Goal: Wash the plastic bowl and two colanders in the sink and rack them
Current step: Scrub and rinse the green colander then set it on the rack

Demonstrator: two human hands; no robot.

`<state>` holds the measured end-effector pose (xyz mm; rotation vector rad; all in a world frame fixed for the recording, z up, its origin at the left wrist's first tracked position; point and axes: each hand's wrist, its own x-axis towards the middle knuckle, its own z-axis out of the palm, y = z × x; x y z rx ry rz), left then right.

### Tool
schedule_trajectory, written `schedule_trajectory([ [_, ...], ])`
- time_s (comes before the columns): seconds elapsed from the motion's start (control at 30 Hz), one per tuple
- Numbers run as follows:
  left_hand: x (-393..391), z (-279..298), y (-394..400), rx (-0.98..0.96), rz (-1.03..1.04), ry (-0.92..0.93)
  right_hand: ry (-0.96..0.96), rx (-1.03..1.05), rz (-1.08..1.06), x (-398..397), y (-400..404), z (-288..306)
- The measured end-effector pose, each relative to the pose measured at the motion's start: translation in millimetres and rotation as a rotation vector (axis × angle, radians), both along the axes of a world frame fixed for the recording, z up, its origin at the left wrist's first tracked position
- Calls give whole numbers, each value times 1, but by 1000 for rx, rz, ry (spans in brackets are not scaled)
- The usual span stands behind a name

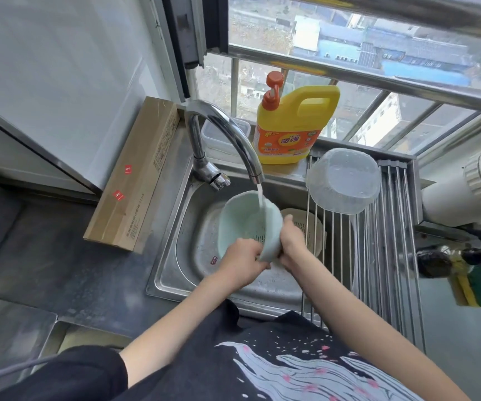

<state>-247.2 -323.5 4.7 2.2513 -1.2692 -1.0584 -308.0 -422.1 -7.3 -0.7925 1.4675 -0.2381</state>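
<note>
Colander (pixel 250 224) rinsing under the running tap (pixel 227 140), held over the sink (pixel 181 227) by both hands.

The pale green colander tilts on its side, mouth toward nine o'clock. The left hand (pixel 243 260) curls round its near rim at seven o'clock; the right hand (pixel 291 241) grasps its outer wall at four o'clock. Thin wet plastic likely handles light, stiff and slippery, so the rim offers the surest grip. A beige colander (pixel 308 227) lies behind; the clear bowl (pixel 344 180) already sits on the rack (pixel 389 256) at two o'clock.
</note>
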Motion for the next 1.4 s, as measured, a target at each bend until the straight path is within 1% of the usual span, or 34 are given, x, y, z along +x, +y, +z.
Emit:
schedule_trajectory([
  [0.03,0,1,2,29,-144,-142,-69,69,-103,-5,-8,2],
  [0.07,0,2,5,55,-265,-262,-134,113,-147,-10,-18,4],
  [0.1,-1,1,7,88,-351,-352,-190,138,-143,-14,-26,7],
  [0.17,-3,0,6,137,-471,-466,-197,97,9,-18,-31,11],
  [0.2,-3,1,3,133,-504,-490,-138,16,142,-18,-30,14],
  [0.23,-2,2,2,130,-525,-496,-33,-98,279,-18,-28,17],
  [0.27,-1,3,2,115,-546,-502,107,-256,415,-19,-28,18],
  [0.33,6,2,6,24,-572,-570,355,-578,687,-24,-32,14],
  [0.37,11,-3,12,3,-562,-593,421,-661,789,-27,-33,12],
  [0.43,19,-25,23,-157,-441,-589,461,-684,890,-32,-34,6],
  [0.47,22,-33,30,-221,-369,-550,465,-677,886,-33,-33,1],
  [0.5,23,-36,34,-267,-244,-473,467,-683,858,-34,-31,-3],
  [0.53,26,-38,35,-320,-69,-381,477,-685,817,-33,-28,-4],
  [0.57,28,-36,35,-310,102,-325,480,-694,774,-33,-25,-6],
  [0.6,32,-33,35,-258,238,-245,481,-704,731,-34,-21,-7],
  [0.63,36,-25,32,-211,389,-59,473,-715,693,-35,-17,-7],
  [0.7,41,-10,24,-111,695,496,435,-743,644,-38,-11,-4],
  [0.73,43,-6,19,-50,778,731,406,-748,638,-38,-8,-2],
  [0.77,45,-4,16,13,772,835,372,-753,638,-38,-5,0],
  [0.83,46,-11,12,76,742,857,326,-786,617,-38,2,2],
  [0.87,46,-16,9,80,770,865,321,-852,595,-40,4,5],
  [0.93,46,-23,4,31,817,856,330,-1157,632,-44,2,6],
  [0.97,46,-24,1,-6,817,842,337,-1307,713,-44,-1,6],
  [1.0,45,-24,-1,-38,803,834,363,-1392,856,-41,-3,6],
  [1.03,42,-24,-3,-52,786,819,418,-1388,1048,-37,-3,7],
  [1.07,39,-22,-5,-62,768,793,482,-1301,1218,-31,-1,5],
  [1.1,36,-19,-7,-62,761,762,536,-1193,1304,-26,3,0],
  [1.17,33,-17,-9,-82,770,694,610,-1003,1336,-18,5,-12],
  [1.2,33,-15,-10,-89,770,623,623,-939,1357,-14,5,-15],
  [1.27,37,-10,-8,-69,730,437,601,-838,1486,-9,5,-18],
  [1.3,40,-9,-7,-46,712,363,561,-788,1576,-8,5,-16],
  [1.33,42,-6,-6,-34,701,323,503,-758,1659,-7,7,-13],
  [1.4,45,-4,-8,-33,670,305,364,-754,1772,-7,13,-11],
])
